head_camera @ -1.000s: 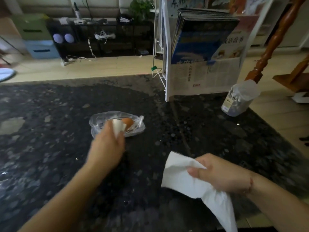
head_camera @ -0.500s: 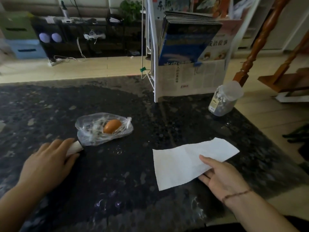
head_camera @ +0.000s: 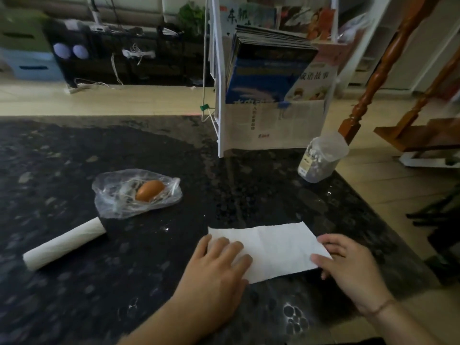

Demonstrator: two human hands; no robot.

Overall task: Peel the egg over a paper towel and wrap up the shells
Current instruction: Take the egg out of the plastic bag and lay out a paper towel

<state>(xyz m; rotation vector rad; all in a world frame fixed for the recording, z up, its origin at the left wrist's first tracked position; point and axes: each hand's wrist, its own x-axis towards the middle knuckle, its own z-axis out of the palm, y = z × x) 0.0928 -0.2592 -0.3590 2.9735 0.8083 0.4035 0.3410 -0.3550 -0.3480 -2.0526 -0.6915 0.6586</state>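
Observation:
A white paper towel sheet (head_camera: 276,247) lies flat on the dark stone counter (head_camera: 74,295), near its front right. My left hand (head_camera: 219,267) rests flat on the sheet's left end, fingers spread. My right hand (head_camera: 348,265) lies on the sheet's right corner, fingers apart, holding nothing. A brown egg (head_camera: 150,190), unpeeled, sits in a crumpled clear plastic bag (head_camera: 119,195) behind and to the left. A paper towel roll (head_camera: 64,244) lies on its side left of the hands.
A white rack with magazines and newspaper (head_camera: 268,95) stands at the counter's back. A clear jar of cotton swabs (head_camera: 321,158) sits near the right edge. Beyond the right edge are a wooden post and the floor.
My left hand has let go of the roll, which now lies on the counter, and moved right onto the sheet. The sheet now lies flat under both hands.

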